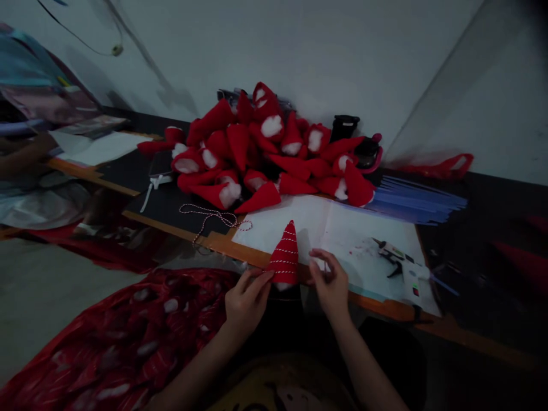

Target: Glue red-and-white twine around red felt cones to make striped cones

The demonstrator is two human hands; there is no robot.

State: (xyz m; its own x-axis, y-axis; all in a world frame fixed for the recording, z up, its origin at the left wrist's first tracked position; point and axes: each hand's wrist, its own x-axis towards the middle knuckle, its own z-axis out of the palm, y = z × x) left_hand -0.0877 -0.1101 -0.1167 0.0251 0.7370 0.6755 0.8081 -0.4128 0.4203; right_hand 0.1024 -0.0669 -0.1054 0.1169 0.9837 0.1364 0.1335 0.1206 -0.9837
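My left hand [248,299] pinches the lower left edge of a red felt cone hat [286,251]. The cone stands point up, with red-and-white twisted cord [285,262] wound round it in several spaced turns and white stuffing at its base. To the right of the cone, my right hand [331,285] is raised with fingers curved and apart. I see nothing clearly held in it. A loose length of the same cord [209,213] lies on the dark table left of the cone. A white glue gun [405,268] rests on the paper to the right.
Behind my hands is a heap of stuffed red cones [240,142]. White paper [342,228] covers the table's front, with blue-violet sticks [415,200] beside it. A red plastic bag [141,337] full of cones sits at lower left. Another person's arm [25,154] shows at far left.
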